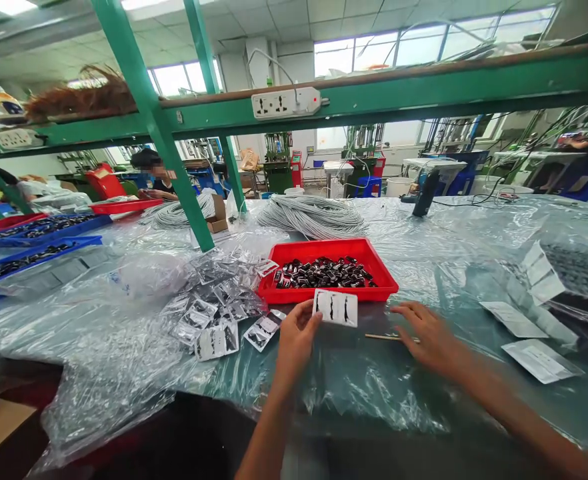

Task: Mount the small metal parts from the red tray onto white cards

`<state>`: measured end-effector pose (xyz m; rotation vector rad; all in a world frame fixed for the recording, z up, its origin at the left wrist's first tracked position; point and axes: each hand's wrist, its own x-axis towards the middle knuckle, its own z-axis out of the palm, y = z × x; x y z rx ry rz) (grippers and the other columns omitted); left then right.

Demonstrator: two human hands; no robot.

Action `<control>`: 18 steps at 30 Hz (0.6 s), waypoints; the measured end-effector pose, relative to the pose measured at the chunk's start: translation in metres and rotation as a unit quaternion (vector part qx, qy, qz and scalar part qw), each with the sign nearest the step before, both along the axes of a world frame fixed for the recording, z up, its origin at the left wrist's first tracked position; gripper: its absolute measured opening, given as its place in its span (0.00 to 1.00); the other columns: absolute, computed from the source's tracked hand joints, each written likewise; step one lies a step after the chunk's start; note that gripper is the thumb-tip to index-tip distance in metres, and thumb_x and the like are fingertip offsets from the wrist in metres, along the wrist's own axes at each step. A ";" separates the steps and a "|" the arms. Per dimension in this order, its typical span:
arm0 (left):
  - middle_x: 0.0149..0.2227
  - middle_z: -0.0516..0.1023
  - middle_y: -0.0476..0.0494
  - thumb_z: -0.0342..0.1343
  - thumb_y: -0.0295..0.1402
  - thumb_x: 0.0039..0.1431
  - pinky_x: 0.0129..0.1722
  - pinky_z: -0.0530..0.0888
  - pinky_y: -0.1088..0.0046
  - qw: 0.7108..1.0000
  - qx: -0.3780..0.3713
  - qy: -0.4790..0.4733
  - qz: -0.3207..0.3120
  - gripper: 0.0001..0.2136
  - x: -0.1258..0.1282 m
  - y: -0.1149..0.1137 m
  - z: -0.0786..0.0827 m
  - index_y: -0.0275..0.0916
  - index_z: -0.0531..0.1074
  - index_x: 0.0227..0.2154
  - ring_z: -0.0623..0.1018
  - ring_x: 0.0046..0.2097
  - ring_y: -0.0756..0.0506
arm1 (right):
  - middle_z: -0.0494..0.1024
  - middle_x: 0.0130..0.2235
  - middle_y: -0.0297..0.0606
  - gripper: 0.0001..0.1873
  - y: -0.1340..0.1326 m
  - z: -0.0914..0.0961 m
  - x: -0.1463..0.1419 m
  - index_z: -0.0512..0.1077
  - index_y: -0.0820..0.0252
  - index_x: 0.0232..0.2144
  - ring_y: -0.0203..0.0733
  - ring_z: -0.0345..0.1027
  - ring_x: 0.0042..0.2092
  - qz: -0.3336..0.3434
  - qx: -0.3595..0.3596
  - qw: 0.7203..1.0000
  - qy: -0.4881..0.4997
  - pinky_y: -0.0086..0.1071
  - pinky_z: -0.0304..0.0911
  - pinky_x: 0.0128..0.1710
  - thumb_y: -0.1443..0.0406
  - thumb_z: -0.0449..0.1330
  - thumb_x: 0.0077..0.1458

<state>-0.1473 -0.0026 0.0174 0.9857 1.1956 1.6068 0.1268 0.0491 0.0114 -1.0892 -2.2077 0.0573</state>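
My left hand [297, 333] pinches the left edge of a flat white packet [338, 309] marked with several dark, uneven vertical strips. The packet is held up just in front of a red tray [389, 288] that contains many small black and silver parts [324, 273]. To the right, my right hand [427, 333] has its fingers apart, slightly blurred, with nothing seen between them. A thin light-coloured stick [381, 337] lies by its fingertips, its right end partly behind the hand. Left of my left hand is a heap of similar small packets [217, 340].
Flat white packets [543, 360] lie on the right beside a clear bag of grey items [581, 273]. Behind the tray is a coil of grey cable [311, 217]. A black handheld device [427, 193] stands farther back. A green frame post [174, 147] rises at left. Another person [154, 177] sits beyond.
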 end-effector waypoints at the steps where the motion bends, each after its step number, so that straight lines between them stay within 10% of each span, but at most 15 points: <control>1: 0.37 0.82 0.41 0.70 0.39 0.46 0.48 0.74 0.65 1.000 0.005 -0.015 0.012 0.19 0.003 0.014 0.005 0.37 0.78 0.40 0.80 0.43 0.41 | 0.76 0.47 0.51 0.14 0.003 0.008 -0.013 0.71 0.59 0.47 0.55 0.72 0.50 0.019 0.042 0.999 0.001 0.50 0.71 0.49 0.62 0.52 0.62; 7: 0.32 0.81 0.44 0.74 0.35 0.38 0.39 0.73 0.72 0.984 0.032 -0.178 0.001 0.15 0.014 0.099 0.034 0.34 0.79 0.29 0.78 0.34 0.49 | 0.73 0.54 0.55 0.21 0.058 0.061 -0.109 0.69 0.64 0.55 0.58 0.69 0.55 0.084 0.087 0.993 0.014 0.52 0.68 0.55 0.64 0.56 0.61; 18: 0.30 0.80 0.49 0.73 0.27 0.37 0.42 0.72 0.74 0.978 0.053 -0.199 -0.045 0.10 -0.008 0.148 0.031 0.37 0.79 0.25 0.77 0.33 0.52 | 0.80 0.46 0.45 0.13 0.124 0.045 -0.148 0.75 0.61 0.43 0.47 0.76 0.47 0.145 -0.099 0.948 0.267 0.38 0.73 0.43 0.61 0.63 0.57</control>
